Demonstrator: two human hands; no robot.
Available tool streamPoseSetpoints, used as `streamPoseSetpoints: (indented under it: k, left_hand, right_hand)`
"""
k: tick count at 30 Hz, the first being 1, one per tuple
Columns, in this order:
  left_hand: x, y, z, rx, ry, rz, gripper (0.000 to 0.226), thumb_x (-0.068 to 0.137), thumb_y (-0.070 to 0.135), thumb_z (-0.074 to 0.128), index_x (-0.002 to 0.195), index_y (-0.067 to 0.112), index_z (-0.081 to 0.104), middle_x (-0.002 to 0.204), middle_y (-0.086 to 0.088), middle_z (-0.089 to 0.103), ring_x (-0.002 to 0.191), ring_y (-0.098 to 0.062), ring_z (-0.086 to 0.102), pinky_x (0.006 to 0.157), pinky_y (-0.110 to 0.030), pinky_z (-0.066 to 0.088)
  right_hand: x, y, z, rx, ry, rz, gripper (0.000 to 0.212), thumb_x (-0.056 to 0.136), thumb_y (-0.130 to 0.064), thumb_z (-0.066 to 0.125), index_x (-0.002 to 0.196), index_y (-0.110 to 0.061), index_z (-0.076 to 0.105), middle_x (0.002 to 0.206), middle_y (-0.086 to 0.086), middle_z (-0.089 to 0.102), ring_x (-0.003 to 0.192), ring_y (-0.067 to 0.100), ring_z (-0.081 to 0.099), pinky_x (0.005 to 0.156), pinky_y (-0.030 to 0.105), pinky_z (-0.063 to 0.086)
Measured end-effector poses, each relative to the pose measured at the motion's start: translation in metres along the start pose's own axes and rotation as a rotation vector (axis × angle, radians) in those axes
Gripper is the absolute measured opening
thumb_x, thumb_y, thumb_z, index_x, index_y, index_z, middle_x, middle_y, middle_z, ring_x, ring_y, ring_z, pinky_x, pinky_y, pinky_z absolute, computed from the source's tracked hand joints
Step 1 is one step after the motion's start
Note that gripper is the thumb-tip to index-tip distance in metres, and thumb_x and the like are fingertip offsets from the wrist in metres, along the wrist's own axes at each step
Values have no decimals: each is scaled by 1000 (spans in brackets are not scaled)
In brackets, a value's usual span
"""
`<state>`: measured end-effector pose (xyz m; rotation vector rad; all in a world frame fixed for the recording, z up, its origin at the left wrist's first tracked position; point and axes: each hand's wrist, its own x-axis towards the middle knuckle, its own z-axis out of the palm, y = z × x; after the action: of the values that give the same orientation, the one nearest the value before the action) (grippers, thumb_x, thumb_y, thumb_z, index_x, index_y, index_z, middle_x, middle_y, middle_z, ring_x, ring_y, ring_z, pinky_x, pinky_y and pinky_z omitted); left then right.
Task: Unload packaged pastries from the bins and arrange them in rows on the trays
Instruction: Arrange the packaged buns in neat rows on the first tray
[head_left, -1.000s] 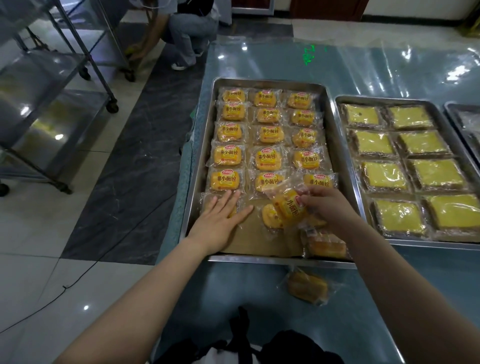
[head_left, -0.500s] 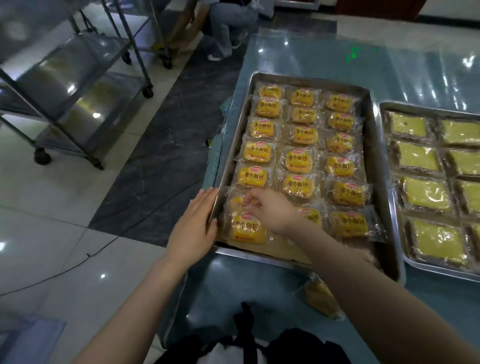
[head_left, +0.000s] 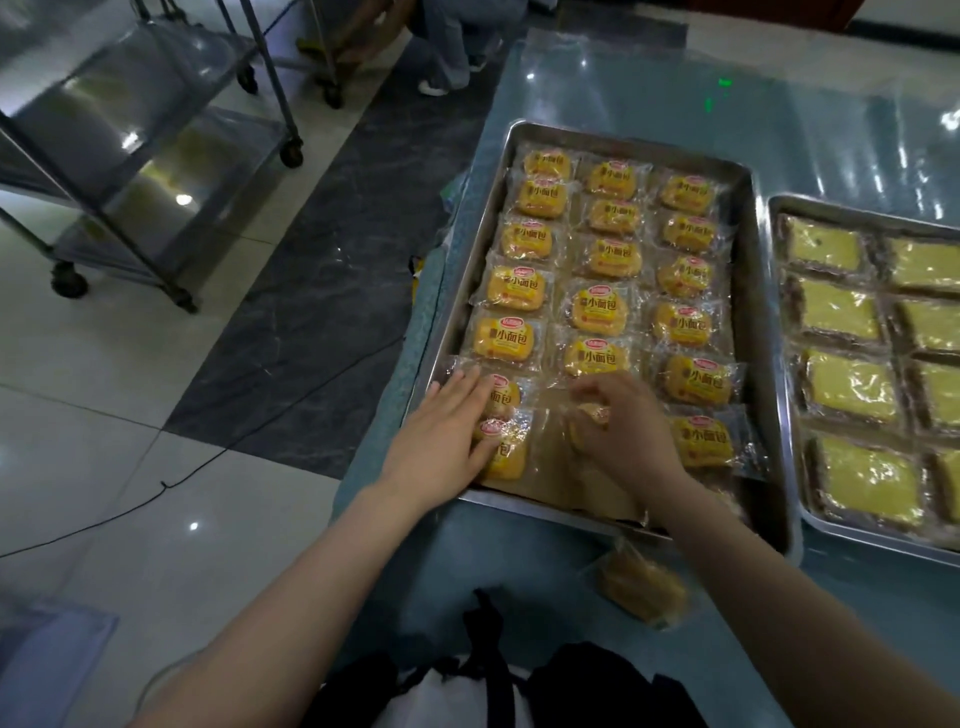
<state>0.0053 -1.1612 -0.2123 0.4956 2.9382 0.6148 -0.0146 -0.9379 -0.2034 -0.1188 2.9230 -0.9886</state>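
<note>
Head view, the only one: centre frame sits the steel tray (head_left: 761, 312) on the blue-green desk (head_left: 597, 78), filled with small bread packs in three columns running up toward the top of the picture. The left hand (head_left: 441, 441) lies flat at the tray's lower-left corner, fingers spread and pressing on two packs there; the nearer pack (head_left: 506, 449) shows only its right half, the rest is under the palm, and the pack just above it (head_left: 503, 395) is likewise half covered. The right hand (head_left: 621, 431) is curled over a pack (head_left: 589, 415) in the middle column near the lower edge, the grip closed round it, fingertips pinching; only a sliver of wrapper and bread peeks out on the left, so its label is unreadable. The forearm hides the tray's near rim behind it.

Low in the frame, off the tray, a loose pack (head_left: 641, 584) lies on the desk, blurred, label not visible. At the right edge a second tray (head_left: 795, 467) of pale yellow square cakes is cut off by the frame. Upper left: a wheeled metal rack (head_left: 156, 156) on the tiled floor. At the top edge, another person's legs (head_left: 452, 47) show, the body cut off.
</note>
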Motion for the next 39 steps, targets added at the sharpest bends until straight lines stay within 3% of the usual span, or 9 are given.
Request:
streamPoseSetpoints:
  k: [3,5,7,12,21,26,29,35,39]
  left_hand:
    - [12,6,6,49,-30,19,68,93,46,44,149,25,12,158,-2,7,144,-16,0,111,-30,-8]
    - [20,11,13,95,-66,35,67,92,53,37,149,32,8,158,-2,0,143,-17,-6,110,-36,-11]
    - [25,14,20,159,-117,28,68,89,61,28,147,37,1,156,-1,-9,141,-19,-14,110,-43,-14]
    - [30,9,31,212,-226,-16,79,85,67,35,146,38,-6,153,-1,-20,137,-22,-24,106,-50,-17]
    - [29,13,30,154,-245,-152,101,79,68,48,143,35,-22,147,-6,-38,129,-28,-42,103,-48,-23]
    - [45,10,19,118,-136,-176,83,87,67,27,147,27,-13,153,-6,-23,137,-20,-27,108,-40,-15]
    - [61,7,19,101,-228,-204,75,92,62,25,148,26,-10,155,-9,-18,142,-22,-16,112,-39,-7]
    - [84,4,22,89,-422,-230,83,89,66,28,144,30,-22,148,-8,-35,138,-24,-26,112,-40,-7]
    - [87,2,17,23,-389,-225,91,86,64,41,145,30,-20,149,-5,-34,140,-22,-24,113,-39,-3]
  right_hand:
    - [-10,27,-18,-203,-97,-15,41,84,-34,67,123,-31,57,139,-6,46,131,23,37,102,40,35]
    - [-13,35,-21,-344,-272,-34,61,84,-45,64,140,-36,40,156,-8,20,145,21,13,113,48,23]
    - [-15,38,-18,-417,-361,-27,69,85,-48,61,145,-38,28,160,-9,3,146,18,0,114,48,17]
    - [-13,28,-1,-450,-208,34,58,91,-46,53,143,-32,31,160,-3,10,145,24,10,113,47,22]
    - [0,23,15,-426,-158,1,65,95,-54,35,150,-32,9,160,1,-7,144,24,-17,115,45,1]
    - [24,23,20,-455,-169,-19,63,98,-49,26,151,-30,0,160,3,-11,143,23,-19,114,44,-4]
    - [31,28,26,-468,-221,-4,65,97,-53,25,151,-30,-4,159,3,-16,143,26,-21,116,49,-1]
    - [39,36,32,-462,-213,6,66,96,-56,22,150,-32,-8,158,2,-20,143,26,-23,116,49,-3]
    - [42,35,31,-444,-217,9,66,97,-55,24,151,-31,-6,158,2,-19,142,26,-24,116,48,-4]
